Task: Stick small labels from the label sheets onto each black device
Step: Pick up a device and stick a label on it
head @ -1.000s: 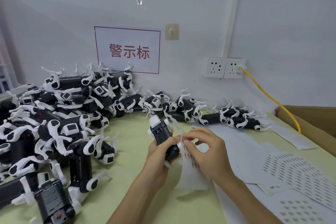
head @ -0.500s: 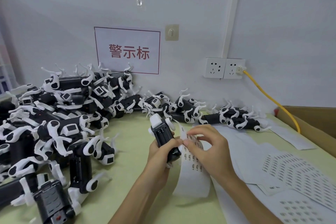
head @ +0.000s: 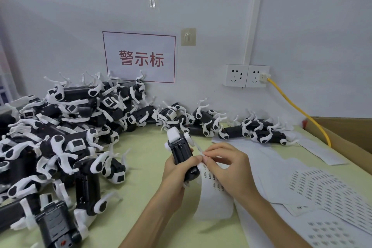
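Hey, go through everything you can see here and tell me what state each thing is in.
left hand, gripping the held device
right hand, pinching the top edge of the curled label sheet
held device, upright, battery bay uncovered toward camera
curled label sheet, hanging down beside the device
device pile, heaped on the table
flat label sheets, lying on the table
left socket, empty
right socket, yellow cable plugged in

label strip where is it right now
Head view, centre: the label strip hangs from the right hand, which pinches its top, just right of the black device the left hand grips.
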Available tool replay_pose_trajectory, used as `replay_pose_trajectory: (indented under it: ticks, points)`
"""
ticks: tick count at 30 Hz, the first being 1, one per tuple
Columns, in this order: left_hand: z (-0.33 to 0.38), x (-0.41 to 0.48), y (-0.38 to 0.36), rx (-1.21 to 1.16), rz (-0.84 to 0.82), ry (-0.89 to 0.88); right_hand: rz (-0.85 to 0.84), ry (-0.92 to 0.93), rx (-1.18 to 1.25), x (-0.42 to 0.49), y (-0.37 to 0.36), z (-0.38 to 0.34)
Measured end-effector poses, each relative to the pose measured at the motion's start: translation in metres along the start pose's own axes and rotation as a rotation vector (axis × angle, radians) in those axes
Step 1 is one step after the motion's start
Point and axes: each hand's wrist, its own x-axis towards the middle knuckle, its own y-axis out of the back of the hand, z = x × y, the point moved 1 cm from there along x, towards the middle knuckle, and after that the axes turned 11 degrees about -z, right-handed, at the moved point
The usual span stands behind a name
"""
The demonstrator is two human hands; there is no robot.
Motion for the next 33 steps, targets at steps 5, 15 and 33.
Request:
replay_pose_trajectory:
  ticks: [5,15,33]
  points:
    - [0.0,-0.002,-0.004,0.092,0.06,0.009,0.007,-0.027,-0.019,-0.001,0.002,-0.003]
    - [-0.005,0.002,-0.002,0.127,0.133,0.021,0.087,-0.124,-0.013,0.003,0.008,0.0]
    - [0.025,-0.004,0.008,0.161,-0.036,0.041,-0.067,-0.085,0.096,0.002,0.006,-0.002]
